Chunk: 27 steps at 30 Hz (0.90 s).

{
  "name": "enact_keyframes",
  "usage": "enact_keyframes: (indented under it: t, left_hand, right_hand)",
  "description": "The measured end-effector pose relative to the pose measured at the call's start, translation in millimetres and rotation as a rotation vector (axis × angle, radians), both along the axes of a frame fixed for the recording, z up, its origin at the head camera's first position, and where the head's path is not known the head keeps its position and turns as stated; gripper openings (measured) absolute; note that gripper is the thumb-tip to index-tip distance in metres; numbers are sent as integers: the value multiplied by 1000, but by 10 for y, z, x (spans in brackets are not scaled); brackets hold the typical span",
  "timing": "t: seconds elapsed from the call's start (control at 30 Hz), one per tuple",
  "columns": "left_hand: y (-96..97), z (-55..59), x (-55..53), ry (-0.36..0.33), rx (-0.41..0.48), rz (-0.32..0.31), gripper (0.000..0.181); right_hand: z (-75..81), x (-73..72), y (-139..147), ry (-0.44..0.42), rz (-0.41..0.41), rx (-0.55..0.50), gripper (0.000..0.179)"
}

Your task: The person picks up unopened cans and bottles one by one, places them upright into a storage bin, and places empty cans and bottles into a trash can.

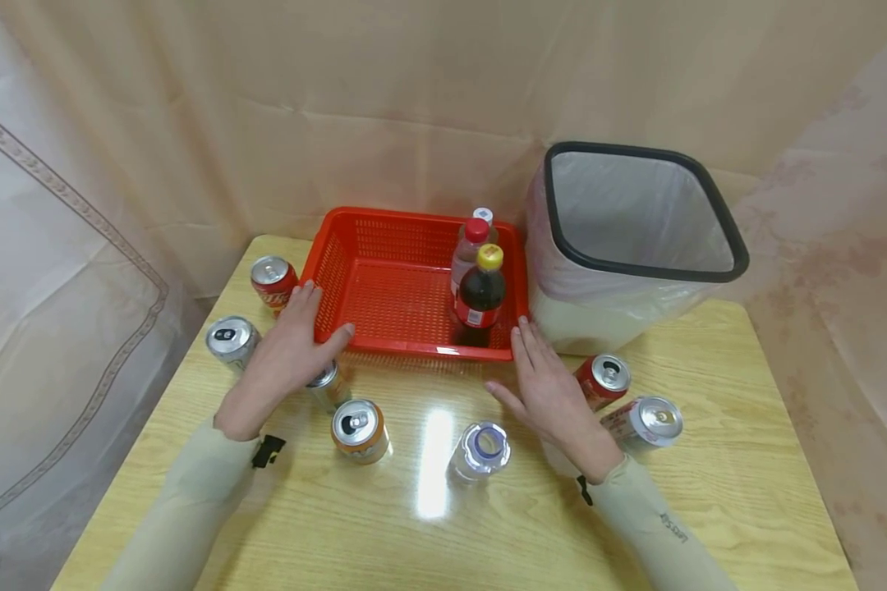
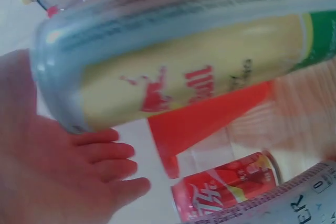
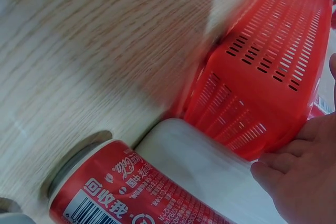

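Observation:
A red plastic basket point(image 1: 406, 349) sits at the back of the table. Inside its right end stand a cola bottle with a yellow cap point(image 1: 480, 291), a red-capped bottle point(image 1: 463, 254) and a white-capped one behind. My left hand point(image 1: 288, 349) has its fingers extended at the basket's left side, between cans. At the front right corner, fingertips of my right hand point(image 1: 550, 386) meet the basket rim, fingers straight. A yellow and silver Red Bull can point(image 2: 173, 72) stands close by the left palm. Near the right hand is a red Coca-Cola can point(image 3: 131, 187).
A lined bin point(image 1: 584, 320) with a black rim stands right of the basket. Red point(image 1: 273, 279) and silver cans point(image 1: 231, 341) are on the left. An orange-banded can point(image 1: 360, 435) and a clear uncapped bottle point(image 1: 476, 460) stand in front; another can point(image 1: 645, 423) is at right.

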<state>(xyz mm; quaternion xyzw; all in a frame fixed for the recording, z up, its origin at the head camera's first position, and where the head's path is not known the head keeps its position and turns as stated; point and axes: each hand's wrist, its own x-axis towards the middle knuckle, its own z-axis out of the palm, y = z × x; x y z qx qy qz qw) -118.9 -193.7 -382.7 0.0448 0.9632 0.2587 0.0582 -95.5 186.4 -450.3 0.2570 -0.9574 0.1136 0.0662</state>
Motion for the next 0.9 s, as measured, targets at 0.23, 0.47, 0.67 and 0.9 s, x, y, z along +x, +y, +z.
enact_keyframes:
  t: [0.23, 0.47, 0.67, 0.9]
  left_hand:
    - [6, 151, 166, 391, 185, 59, 54]
    - [-186, 184, 210, 778, 320, 63, 42]
    - [-389, 186, 213, 869, 372, 122, 50]
    - [-461, 82, 284, 938, 449, 32, 79]
  right_hand:
    - [0, 7, 5, -27, -15, -9, 91]
    - [0, 6, 9, -26, -15, -12, 92]
    - [-10, 5, 11, -24, -14, -10, 91]
    - [-24, 2, 10, -21, -11, -19, 91]
